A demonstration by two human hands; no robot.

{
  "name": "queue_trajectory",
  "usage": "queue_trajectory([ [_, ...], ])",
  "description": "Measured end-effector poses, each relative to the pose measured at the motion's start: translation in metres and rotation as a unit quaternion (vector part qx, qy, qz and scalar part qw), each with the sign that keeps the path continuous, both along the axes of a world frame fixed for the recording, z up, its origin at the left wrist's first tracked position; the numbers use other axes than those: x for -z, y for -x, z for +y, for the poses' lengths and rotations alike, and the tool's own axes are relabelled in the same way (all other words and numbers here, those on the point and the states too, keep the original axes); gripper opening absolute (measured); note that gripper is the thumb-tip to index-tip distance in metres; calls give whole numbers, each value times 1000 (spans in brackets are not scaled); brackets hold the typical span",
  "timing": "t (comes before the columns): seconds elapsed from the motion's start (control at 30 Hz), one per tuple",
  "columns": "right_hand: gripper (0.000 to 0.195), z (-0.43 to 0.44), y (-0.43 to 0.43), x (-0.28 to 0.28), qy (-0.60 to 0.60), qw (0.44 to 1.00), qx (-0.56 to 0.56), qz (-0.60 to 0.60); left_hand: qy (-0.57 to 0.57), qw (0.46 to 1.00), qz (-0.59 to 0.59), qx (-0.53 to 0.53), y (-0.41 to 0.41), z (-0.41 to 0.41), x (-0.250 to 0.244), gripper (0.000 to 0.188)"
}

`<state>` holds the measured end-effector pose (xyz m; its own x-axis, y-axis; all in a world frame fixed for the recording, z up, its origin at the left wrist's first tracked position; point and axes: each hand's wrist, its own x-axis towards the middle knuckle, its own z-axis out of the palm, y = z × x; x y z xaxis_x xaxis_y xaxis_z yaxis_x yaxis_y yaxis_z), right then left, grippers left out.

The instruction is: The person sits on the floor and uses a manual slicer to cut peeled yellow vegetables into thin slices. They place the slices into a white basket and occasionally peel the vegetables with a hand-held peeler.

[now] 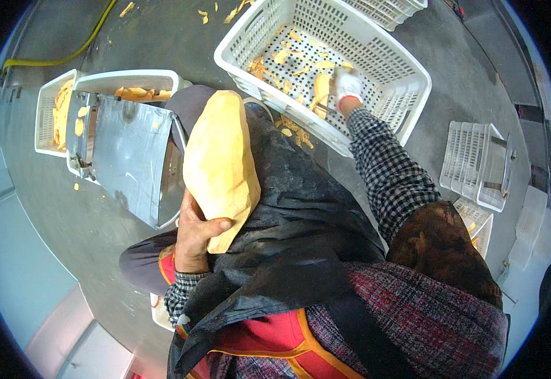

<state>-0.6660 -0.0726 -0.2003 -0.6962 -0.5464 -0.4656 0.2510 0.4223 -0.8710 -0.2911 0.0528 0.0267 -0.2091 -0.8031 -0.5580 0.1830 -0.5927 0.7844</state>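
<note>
My bare left hand grips the lower end of a large peeled yellow vegetable, which looks like a sweet potato. Its surface is faceted, and it lies over the black apron on my lap. At upper right, my right hand, in a white glove, reaches down inside a white perforated plastic crate. Close beside its fingers is a yellow-orange piece, with a thin dark strip crossing its lower end. Blur hides whether the right hand holds either. Yellow peelings are scattered over the crate floor.
Left of my knee, a sheet-metal board with a wire handle rests on a white crate. Another crate there holds yellow pieces. More crates stand right. Peelings and a yellow hose lie on the floor.
</note>
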Motion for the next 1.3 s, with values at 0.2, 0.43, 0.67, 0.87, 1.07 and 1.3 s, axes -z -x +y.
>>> queue_trajectory([
  [0.2,19,68,168,89,-59,906,-143,395,79,994,26,74,21,-16,-10,99],
  [0.43,43,42,38,-44,-138,955,-219,143,381,854,-319,153,5,-10,-56,100],
  [0.67,47,12,-63,-192,176,839,-437,-271,523,644,-504,241,-15,-21,-92,95],
  [0.87,57,36,-114,-243,212,761,-507,-345,490,729,-437,196,-19,-8,-83,94],
  [1.07,77,41,-125,-239,177,645,-567,-481,586,462,-606,273,-29,-11,-91,71],
  [1.3,66,48,-161,-239,103,468,-490,-728,662,346,-612,259,-34,-32,-104,65],
])
